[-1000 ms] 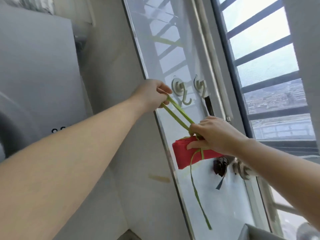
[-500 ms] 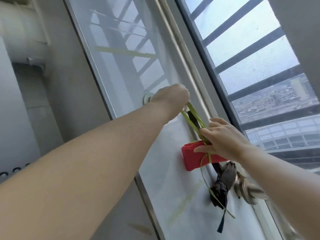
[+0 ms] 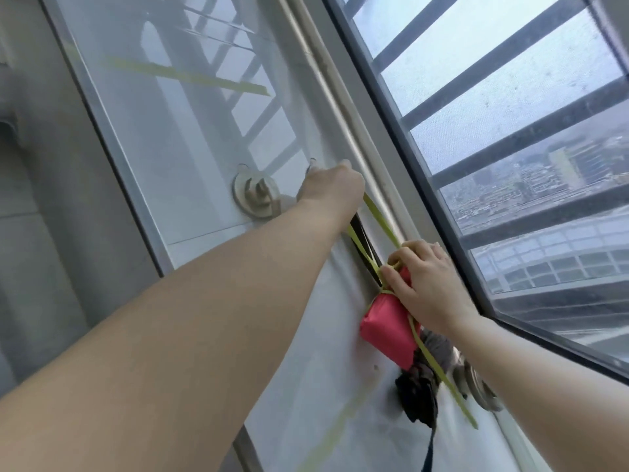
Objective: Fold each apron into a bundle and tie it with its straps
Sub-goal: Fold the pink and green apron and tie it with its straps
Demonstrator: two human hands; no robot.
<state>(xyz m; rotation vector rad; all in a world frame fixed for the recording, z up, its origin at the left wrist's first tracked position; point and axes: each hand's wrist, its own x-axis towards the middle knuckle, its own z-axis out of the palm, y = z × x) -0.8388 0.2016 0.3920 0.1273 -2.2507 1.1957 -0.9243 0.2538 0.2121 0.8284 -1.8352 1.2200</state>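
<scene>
Two hands work high against a frosted glass panel (image 3: 190,131) beside a barred window (image 3: 510,131). The left hand (image 3: 332,187) reaches up next to a round suction hook (image 3: 255,199) stuck to the panel; seen from the back, its fingers curl away from the camera and grip the upper end of two thin green straps (image 3: 377,216), which run taut and slanting down from it. The right hand (image 3: 429,281) sits lower, nearer the window frame, holding the red bundle (image 3: 384,332), a folded apron. Its thumb and fingertips pinch where the straps cross and knot on the bundle's upper end. The bundle is off any counter, held in the air close to the panel. One strap wraps round its middle, and a loose end (image 3: 442,376) trails down and to the right below the wrist. Just under the bundle hangs a dark bundle (image 3: 420,396) of cloth, with a second suction hook (image 3: 480,386) beside it.
</scene>
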